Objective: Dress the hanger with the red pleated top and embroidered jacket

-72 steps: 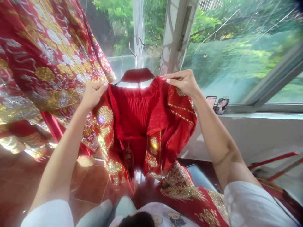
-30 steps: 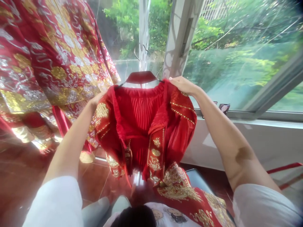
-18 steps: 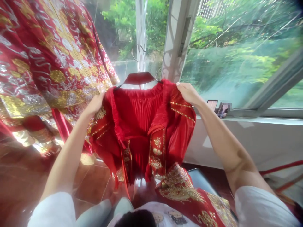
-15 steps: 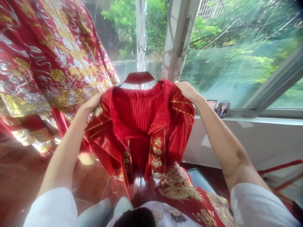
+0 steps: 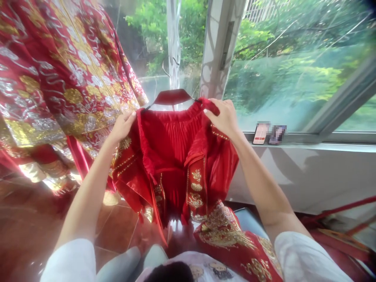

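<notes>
A red jacket (image 5: 196, 180) with gold embroidery and beaded trim hangs open-fronted on a hanger (image 5: 168, 70), whose metal hook shows above the collar. Pleated red cloth (image 5: 173, 135) shows inside its neckline. My left hand (image 5: 123, 124) is closed on the jacket's left-side shoulder, thumb near the collar edge. On the other shoulder, my right hand (image 5: 225, 117) grips the fabric with the thumb on the inner side. Part of each hand's fingers is hidden behind the cloth. Another red piece with gold embroidery (image 5: 232, 239) lies by my lap.
A long red garment with gold and silver embroidery (image 5: 73, 78) hangs at the left. Two phone-like items, a nearer one (image 5: 261, 133) and another (image 5: 277, 134), stand on the windowsill (image 5: 337, 147). Red wooden bars (image 5: 346, 207) stand at right. The floor (image 5: 88, 227) is brown tile.
My right hand has shifted inward along the shoulder, its thumb now over the cloth near the collar. My left hand has moved up and inward too. The jacket's sleeves have drawn in slightly.
</notes>
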Available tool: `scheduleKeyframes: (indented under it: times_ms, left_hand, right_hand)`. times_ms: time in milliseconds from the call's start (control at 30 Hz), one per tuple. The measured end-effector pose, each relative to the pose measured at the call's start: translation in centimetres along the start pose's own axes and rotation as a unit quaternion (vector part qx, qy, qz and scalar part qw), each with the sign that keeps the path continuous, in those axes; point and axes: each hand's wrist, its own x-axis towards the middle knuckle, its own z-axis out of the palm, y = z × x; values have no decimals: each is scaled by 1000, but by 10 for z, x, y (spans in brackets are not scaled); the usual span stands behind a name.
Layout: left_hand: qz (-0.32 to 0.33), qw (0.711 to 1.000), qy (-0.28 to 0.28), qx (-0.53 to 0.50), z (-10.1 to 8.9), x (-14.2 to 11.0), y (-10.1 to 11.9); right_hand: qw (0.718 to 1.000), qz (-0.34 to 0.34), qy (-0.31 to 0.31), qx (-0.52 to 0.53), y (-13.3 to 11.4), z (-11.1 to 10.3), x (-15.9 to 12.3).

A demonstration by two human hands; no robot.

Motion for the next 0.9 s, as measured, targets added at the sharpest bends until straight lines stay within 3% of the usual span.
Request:
scheduleKeyframes:
  times_ms: [133, 200, 300, 433, 533, 600, 700, 800, 900]
  left_hand:
    - [5, 999, -42, 12, -7, 11, -1]
    - [18, 1000, 0, -9, -4, 9, -5]
    - [31, 996, 70, -39, 6, 2, -14]
    - [4, 996, 78, -40, 8, 2, -18]
    - [1, 994, 97, 43, -1, -6, -1]
    - [35, 979, 146, 135, -3, -30, 18]
    - [43, 949, 220, 222, 15, -96, 41]
    - [-61, 948, 152, 271, 52, -162, 40]
    - [-177, 940, 49, 288, 76, -189, 30]
  right_hand:
    - [998, 24, -55, 30, 7, 2, 13]
    - [998, 37, -43, 35, 6, 4, 12]
    - [998, 39, 34, 39, 7, 8, 6]
    - [996, 31, 37, 70, 14, 10, 6]
    - [997, 18, 39, 63, 5, 3, -4]
    - [994, 24, 93, 48, -12, -3, -30]
    - [984, 87, 151, 37, -41, -2, -94]
    - [982, 166, 92, 21, -53, 17, -148]
    - [976, 211, 54, 29, -47, 32, -161]
